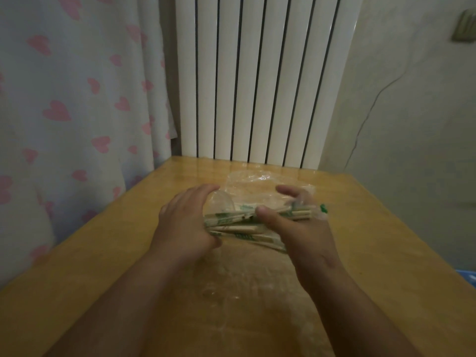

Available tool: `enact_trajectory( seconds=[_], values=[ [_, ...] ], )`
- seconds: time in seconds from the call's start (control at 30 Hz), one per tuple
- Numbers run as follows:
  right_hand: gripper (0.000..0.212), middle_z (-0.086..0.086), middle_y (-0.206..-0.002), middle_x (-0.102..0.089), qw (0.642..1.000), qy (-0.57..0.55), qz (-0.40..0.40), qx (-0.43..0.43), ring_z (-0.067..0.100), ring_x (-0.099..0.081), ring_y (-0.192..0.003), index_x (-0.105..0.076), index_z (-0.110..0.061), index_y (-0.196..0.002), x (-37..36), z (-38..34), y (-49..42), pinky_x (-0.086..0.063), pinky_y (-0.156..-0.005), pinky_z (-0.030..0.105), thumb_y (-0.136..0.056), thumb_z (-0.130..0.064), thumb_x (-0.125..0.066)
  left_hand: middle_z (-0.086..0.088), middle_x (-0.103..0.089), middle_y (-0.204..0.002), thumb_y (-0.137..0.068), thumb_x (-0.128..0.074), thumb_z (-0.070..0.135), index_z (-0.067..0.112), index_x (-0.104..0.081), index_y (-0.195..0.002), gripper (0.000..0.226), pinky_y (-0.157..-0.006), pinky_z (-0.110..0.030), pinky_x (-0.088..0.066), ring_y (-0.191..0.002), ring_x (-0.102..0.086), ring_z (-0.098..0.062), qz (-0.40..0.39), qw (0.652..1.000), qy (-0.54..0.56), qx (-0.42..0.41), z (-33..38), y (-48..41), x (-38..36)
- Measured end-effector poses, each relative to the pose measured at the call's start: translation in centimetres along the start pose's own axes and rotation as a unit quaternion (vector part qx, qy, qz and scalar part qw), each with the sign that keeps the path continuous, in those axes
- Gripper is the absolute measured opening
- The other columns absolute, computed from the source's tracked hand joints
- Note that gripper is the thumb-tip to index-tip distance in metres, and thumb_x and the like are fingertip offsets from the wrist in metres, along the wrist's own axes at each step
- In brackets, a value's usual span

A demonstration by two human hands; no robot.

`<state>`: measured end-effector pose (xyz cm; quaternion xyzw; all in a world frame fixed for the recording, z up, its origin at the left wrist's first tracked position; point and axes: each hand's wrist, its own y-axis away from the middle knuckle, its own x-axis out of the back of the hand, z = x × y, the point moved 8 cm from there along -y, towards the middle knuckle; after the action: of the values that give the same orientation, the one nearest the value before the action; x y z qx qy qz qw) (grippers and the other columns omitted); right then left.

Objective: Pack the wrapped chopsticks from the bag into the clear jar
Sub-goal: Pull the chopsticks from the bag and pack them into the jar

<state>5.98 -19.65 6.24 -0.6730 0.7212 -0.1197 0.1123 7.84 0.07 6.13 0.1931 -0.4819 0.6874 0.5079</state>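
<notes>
Chopsticks (233, 222) in paper wrappers with green print lay bunched as a loose bundle between the two hands, low over the wooden table (373, 253). The bundle ran roughly left to right, and a few sticks at its near side splayed out toward the person. The right hand (298, 228) gripped the bundle from its right side. Its thumb pressed on top of the wrappers and its fingers curled over the far side. Bare stick ends and a scrap of green poked out past that hand to the right.

The left hand (185, 220) was cupped against the left end of the bundle, fingers close together and only gently bent. Its thumb was hidden, so I could not tell whether it gripped anything. Just beyond its fingertips showed a clear curved rim, apparently the jar (223, 202), lying at the bundle's left end. How far the sticks reached into it could not be made out.

A crumpled clear plastic bag (257, 180) lay on the table just behind the hands, touching or nearly touching the right fingers. A white ribbed radiator (257, 81) stood behind the table. A pale curtain (72, 99) with pink hearts hung at the left, and a blue edge (467, 277) showed at the far right.
</notes>
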Motion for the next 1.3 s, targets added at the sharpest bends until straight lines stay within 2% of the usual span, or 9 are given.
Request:
enact_trajectory(
  seconds=[0.1,0.17,0.27,0.37,0.53,0.67,0.83,1.07,1.3],
  values=[
    [0.022,0.006,-0.093,-0.057,0.991,-0.062,0.089,0.073,0.014,-0.054,-0.067,-0.059,-0.019,-0.104,2.0,-1.6,0.3,-0.046,-0.051,0.022,-0.086,-0.025,-0.071,0.014,-0.044,-0.139,-0.051,-0.088,0.032,0.042,-0.037,-0.137,0.101,-0.103,-0.036,-0.030,-0.129,-0.037,-0.014,0.010,1.000,0.010,0.004,-0.2,0.0,0.3],
    [0.003,0.003,-0.082,-0.060,0.983,0.004,0.128,0.130,0.015,-0.054,-0.063,-0.062,-0.017,-0.093,2.5,-2.6,0.7,-0.050,-0.053,0.028,-0.091,-0.018,-0.065,0.014,-0.045,-0.138,-0.051,-0.089,0.032,0.042,-0.038,-0.137,0.101,-0.104,-0.036,-0.030,-0.129,-0.037,-0.014,0.012,1.000,0.013,0.004,-0.1,0.0,0.4],
    [0.014,-0.005,-0.081,-0.067,0.974,0.133,0.097,0.155,0.010,-0.063,-0.074,-0.068,-0.030,-0.086,0.9,-2.1,0.7,-0.056,-0.064,0.033,-0.095,-0.025,-0.060,0.013,-0.045,-0.139,-0.051,-0.088,0.032,0.042,-0.038,-0.137,0.101,-0.104,-0.036,-0.030,-0.130,-0.038,-0.014,0.009,1.000,0.007,0.002,0.0,0.0,0.3],
    [0.031,-0.017,-0.103,-0.065,0.966,0.195,0.071,0.154,0.009,-0.061,-0.100,-0.066,-0.042,-0.108,-0.3,-1.5,0.7,-0.054,-0.083,0.043,-0.096,-0.051,-0.039,0.013,-0.045,-0.139,-0.051,-0.089,0.033,0.041,-0.037,-0.138,0.102,-0.103,-0.036,-0.030,-0.129,-0.038,-0.014,0.011,1.000,0.008,0.004,0.0,0.1,0.4],
    [0.050,-0.015,-0.137,-0.054,0.965,0.201,0.034,0.167,0.001,-0.048,-0.126,-0.054,-0.039,-0.133,-1.2,-1.9,1.2,-0.046,-0.102,0.042,-0.093,-0.056,-0.030,0.012,-0.045,-0.139,-0.051,-0.090,0.034,0.041,-0.037,-0.138,0.102,-0.103,-0.039,-0.031,-0.130,-0.039,-0.016,0.026,0.999,0.020,0.011,-0.2,0.0,0.7],
    [0.045,-0.009,-0.126,-0.062,0.974,0.180,0.037,0.133,0.010,-0.063,-0.108,-0.049,-0.041,-0.133,-0.4,-1.5,0.9,-0.057,-0.084,0.040,-0.093,-0.057,-0.035,0.009,-0.047,-0.140,-0.051,-0.090,0.038,0.039,-0.038,-0.139,0.102,-0.105,-0.045,-0.036,-0.129,-0.041,-0.020,0.047,0.998,0.039,0.034,-0.7,-0.2,1.0],
    [0.012,-0.007,-0.087,-0.067,0.972,0.215,0.003,0.096,-0.002,-0.064,-0.075,-0.062,-0.029,-0.095,0.2,-1.6,0.3,-0.049,-0.052,0.015,-0.098,-0.021,-0.055,0.006,-0.048,-0.140,-0.048,-0.091,0.035,0.036,-0.040,-0.138,0.104,-0.102,-0.047,-0.041,-0.128,-0.044,-0.021,0.096,0.990,0.071,0.077,-2.0,-0.2,1.8],
    [0.019,-0.006,-0.076,-0.073,0.927,0.291,-0.238,0.003,0.007,-0.064,-0.057,-0.067,-0.026,-0.084,-3.0,0.3,1.5,-0.055,-0.060,0.028,-0.096,-0.023,-0.053,0.007,-0.048,-0.140,-0.049,-0.092,0.035,0.037,-0.039,-0.138,0.104,-0.102,-0.048,-0.041,-0.128,-0.043,-0.021,0.089,0.990,0.070,0.078,-1.7,-0.2,1.6],
    [0.026,0.004,-0.074,-0.074,0.897,0.287,-0.333,-0.053,0.015,-0.066,-0.056,-0.063,-0.018,-0.079,-3.9,0.8,2.7,-0.045,-0.050,0.023,-0.098,-0.018,-0.045,0.007,-0.047,-0.141,-0.049,-0.092,0.035,0.037,-0.038,-0.139,0.105,-0.103,-0.048,-0.039,-0.129,-0.041,-0.021,0.082,0.991,0.070,0.079,-1.6,-0.3,1.6]
  ],
)
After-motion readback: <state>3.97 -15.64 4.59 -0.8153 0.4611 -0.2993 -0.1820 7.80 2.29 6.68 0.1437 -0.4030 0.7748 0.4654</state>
